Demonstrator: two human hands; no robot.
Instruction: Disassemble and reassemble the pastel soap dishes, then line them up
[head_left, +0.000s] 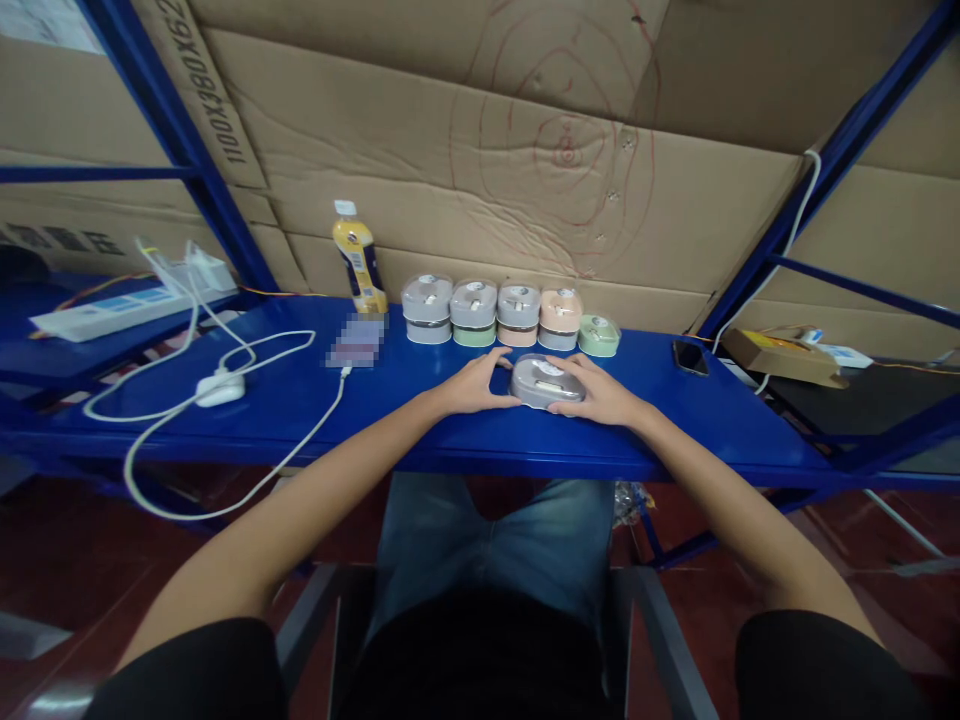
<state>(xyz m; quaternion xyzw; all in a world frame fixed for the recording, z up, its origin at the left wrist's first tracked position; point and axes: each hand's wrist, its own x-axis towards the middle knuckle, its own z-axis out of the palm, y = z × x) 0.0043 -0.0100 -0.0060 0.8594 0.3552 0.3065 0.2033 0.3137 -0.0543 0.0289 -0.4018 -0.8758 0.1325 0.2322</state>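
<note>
Box: grey, flat on the bench, a touch right of the middle and nearer the front edge than the back, long side roughly along that edge.
Right hand: closed around the box's right end, thumb along the front, fingers over the far side. Looks like a proper hold.
Left hand: thumb and fingers spread, bench showing in the gap. Tips are right at the box's left end; can't tell if they're pressing.
Grip tip: imo keep both hands level, squeeze evenly from the ends, and leave the lid alone.
Box vs fingers: sits between the hands, deeper into the right grip, only at the left's tips.
Stacks: four pairs by the back edge, plus a lone green box at their right.
Bottle: back edge, left of those.
Phone: toward the back right corner.
</note>
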